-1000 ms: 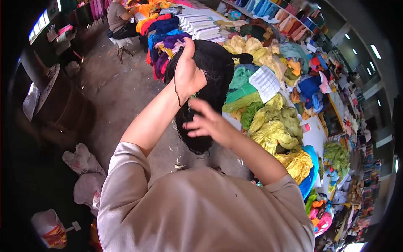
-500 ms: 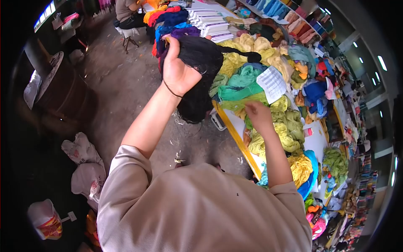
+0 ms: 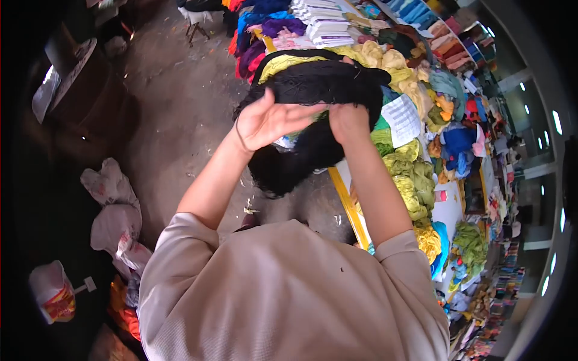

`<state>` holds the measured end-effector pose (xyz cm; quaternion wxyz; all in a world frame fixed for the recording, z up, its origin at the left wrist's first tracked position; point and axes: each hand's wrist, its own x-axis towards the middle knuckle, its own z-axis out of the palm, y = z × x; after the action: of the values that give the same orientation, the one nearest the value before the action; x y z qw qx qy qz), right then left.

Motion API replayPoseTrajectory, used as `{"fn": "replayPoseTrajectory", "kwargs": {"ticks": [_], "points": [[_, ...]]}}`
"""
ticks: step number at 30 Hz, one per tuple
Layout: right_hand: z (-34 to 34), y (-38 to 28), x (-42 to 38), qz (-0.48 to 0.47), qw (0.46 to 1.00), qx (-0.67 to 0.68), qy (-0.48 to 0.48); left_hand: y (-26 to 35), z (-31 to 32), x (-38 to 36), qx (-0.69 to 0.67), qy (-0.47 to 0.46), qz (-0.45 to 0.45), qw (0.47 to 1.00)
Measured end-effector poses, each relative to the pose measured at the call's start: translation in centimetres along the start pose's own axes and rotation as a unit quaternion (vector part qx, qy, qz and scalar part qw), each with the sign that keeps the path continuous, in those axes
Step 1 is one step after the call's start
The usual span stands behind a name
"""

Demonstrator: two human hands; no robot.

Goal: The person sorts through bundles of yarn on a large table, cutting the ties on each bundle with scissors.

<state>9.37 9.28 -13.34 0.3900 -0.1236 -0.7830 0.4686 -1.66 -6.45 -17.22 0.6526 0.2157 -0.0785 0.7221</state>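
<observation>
A large skein of black yarn (image 3: 313,81) is spread into a wide loop in front of me, partly over the near edge of the table. My left hand (image 3: 265,123) is at the loop's left side, palm showing, thumb raised and fingers stretched toward the right hand. Black strands lie right behind and below it. My right hand (image 3: 349,123) is at the right side of the loop, its back toward me and its fingers bent into the yarn. A fingertip shows above the black strands, but most of the right fingers are hidden.
The yellow-edged table (image 3: 352,210) to the right bears heaps of green yarn (image 3: 412,174), cream yarn (image 3: 394,60) and a printed paper sheet (image 3: 401,120). White stacks (image 3: 319,24) stand farther back. A rusty drum (image 3: 90,90) and pale bags (image 3: 114,222) are on the left.
The black skein, bunched over my left hand before, is now opened into a loop. My right hand has moved from above the green yarn up and left into the skein.
</observation>
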Motion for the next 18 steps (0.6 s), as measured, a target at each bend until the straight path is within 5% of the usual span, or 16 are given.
{"fn": "replayPoseTrajectory", "kwargs": {"ticks": [1, 2, 3, 4, 8, 9, 10, 12, 14, 15, 17, 18], "points": [[0.2, -0.4, 1.2, 0.076, 0.972, 0.22, 0.021, 0.9, -1.4, -1.9, -0.058, 0.025, -0.086, 0.994], [0.3, -0.6, 2.4, 0.151, 0.89, 0.427, 0.043, 1.1, -2.7, -4.0, 0.077, 0.02, -0.097, 0.992], [0.3, -2.6, 2.9, 0.177, 0.892, 0.412, 0.061, 1.1, -4.1, -6.1, 0.116, -0.003, -0.112, 0.987], [-0.4, -2.8, 3.6, 0.157, 0.902, 0.402, 0.027, 0.4, -4.6, -8.0, 0.138, 0.081, -0.126, 0.979], [-2.1, -3.9, 4.9, 0.138, 0.917, 0.365, 0.08, -2.4, -12.5, -15.5, 0.179, 0.22, -0.022, 0.959], [-3.7, -2.6, 5.5, 0.204, 0.979, 0.013, -0.008, -2.3, -13.1, -16.1, 0.175, 0.252, 0.005, 0.952], [-4.6, -1.9, 5.9, 0.24, 0.904, -0.342, -0.095, -2.3, -13.6, -16.2, 0.181, 0.335, 0.043, 0.924], [-3.8, -5.4, 6.0, 0.161, 0.799, -0.529, -0.235, -1.5, -13.7, -14.9, 0.232, 0.483, 0.087, 0.84], [-3.1, -5.2, 6.6, 0.163, 0.75, -0.548, -0.332, -1.5, -13.3, -12.7, 0.365, 0.56, 0.198, 0.717], [-2.2, -5.7, 6.3, 0.149, 0.727, -0.562, -0.365, -2.2, -9.9, -10.1, 0.405, 0.456, 0.295, 0.736], [-1.1, -4.8, 6.2, 0.16, 0.725, -0.544, -0.39, -2.9, -2.7, -6.4, 0.506, 0.155, 0.211, 0.822], [-0.4, -4.4, 6.0, 0.151, 0.73, -0.535, -0.396, -4.2, -0.7, -4.0, 0.541, 0.068, 0.169, 0.821]]}}
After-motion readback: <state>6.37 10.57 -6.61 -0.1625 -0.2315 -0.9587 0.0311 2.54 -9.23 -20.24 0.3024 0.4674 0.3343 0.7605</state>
